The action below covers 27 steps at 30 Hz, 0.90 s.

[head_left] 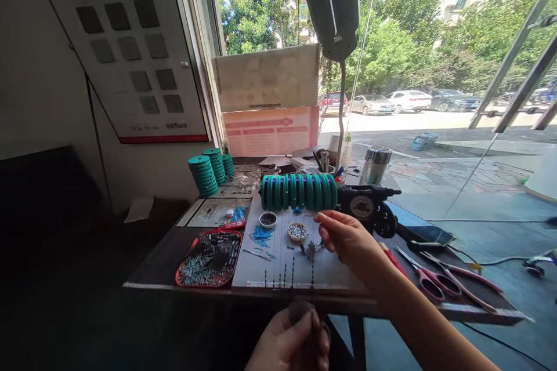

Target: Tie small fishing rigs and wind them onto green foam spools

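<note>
At the table's front edge, my left hand (290, 339) is closed, its fingers pressed together around the lower end of a thin line with small dark beads (312, 272); a dark shape at the fingertips is unclear. Farther forward, my right hand (343, 236) pinches thumb and forefinger just below a row of green foam spools (299, 192); what is in the pinch is too small to make out. Thin lines with dark beads run down from the spools over a white sheet (252, 272). A grey cluster of small parts (311, 250) lies under my right hand.
Left stands a red tray (177, 276) of small metal parts. Two small cups (268, 226) (297, 239) and blue tubes (261, 236) lie mid-table. Scissors (429, 281), pliers (467, 281) and a phone (430, 235) are right. Behind are stacked green spools (202, 177) and a black winding device (363, 204).
</note>
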Each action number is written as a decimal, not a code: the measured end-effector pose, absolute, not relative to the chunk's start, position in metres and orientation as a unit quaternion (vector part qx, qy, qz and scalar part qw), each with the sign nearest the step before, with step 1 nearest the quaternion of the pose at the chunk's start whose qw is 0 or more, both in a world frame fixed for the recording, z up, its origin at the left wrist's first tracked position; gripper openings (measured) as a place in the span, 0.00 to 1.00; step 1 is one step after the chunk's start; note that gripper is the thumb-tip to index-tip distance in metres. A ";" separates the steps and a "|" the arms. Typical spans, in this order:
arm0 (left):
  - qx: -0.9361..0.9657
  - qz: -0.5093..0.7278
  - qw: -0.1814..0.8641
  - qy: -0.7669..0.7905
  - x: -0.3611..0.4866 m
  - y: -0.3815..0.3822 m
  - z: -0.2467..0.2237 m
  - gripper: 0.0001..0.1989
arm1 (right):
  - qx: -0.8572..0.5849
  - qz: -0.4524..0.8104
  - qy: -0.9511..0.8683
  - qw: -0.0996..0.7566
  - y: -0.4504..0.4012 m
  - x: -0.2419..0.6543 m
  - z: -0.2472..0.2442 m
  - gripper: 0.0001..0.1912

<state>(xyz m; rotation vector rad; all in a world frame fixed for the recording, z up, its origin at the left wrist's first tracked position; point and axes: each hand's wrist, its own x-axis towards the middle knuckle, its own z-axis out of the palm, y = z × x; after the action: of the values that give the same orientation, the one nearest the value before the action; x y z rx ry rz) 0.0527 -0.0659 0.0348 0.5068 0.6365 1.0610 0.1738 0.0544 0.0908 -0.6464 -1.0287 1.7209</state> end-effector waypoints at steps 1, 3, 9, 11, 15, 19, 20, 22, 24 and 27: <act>0.231 0.494 0.784 0.296 0.053 -0.066 0.034 0.11 | -0.267 0.709 -0.427 0.493 0.055 0.174 0.090 0.14; 0.223 0.496 0.785 0.297 0.052 -0.067 0.033 0.10 | -0.266 0.708 -0.434 0.490 0.057 0.175 0.088 0.14; 0.221 0.486 0.787 0.309 0.051 -0.069 0.034 0.10 | -0.276 0.689 -0.458 0.489 0.058 0.174 0.089 0.14; 0.224 0.493 0.776 0.324 0.052 -0.068 0.034 0.12 | -0.315 0.650 -0.488 0.489 0.053 0.177 0.091 0.14; 0.286 0.522 0.702 0.390 0.060 -0.060 0.026 0.15 | -0.469 0.358 -0.627 0.508 0.042 0.188 0.094 0.14; 0.332 0.551 0.602 0.473 0.068 -0.053 0.016 0.15 | -0.571 0.103 -0.709 0.401 0.041 0.188 0.088 0.13; 0.340 0.552 0.578 0.496 0.068 -0.053 0.015 0.15 | -0.577 0.092 -0.716 0.381 0.042 0.186 0.086 0.13; 0.377 0.546 0.519 0.539 0.066 -0.055 0.018 0.16 | -0.577 0.093 -0.721 0.372 0.043 0.184 0.085 0.12; 0.422 0.537 0.448 0.577 0.063 -0.056 0.028 0.16 | -0.564 0.123 -0.718 0.389 0.041 0.184 0.087 0.11; 0.473 0.542 0.378 0.583 0.062 -0.051 0.054 0.15 | -0.505 0.236 -0.700 0.447 0.036 0.192 0.093 0.10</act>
<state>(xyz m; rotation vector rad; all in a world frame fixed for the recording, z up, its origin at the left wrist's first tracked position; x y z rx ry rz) 0.0616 -0.0508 0.0539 1.2094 1.4893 1.3857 0.1916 0.0359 0.0933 -1.2504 -1.7330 0.5837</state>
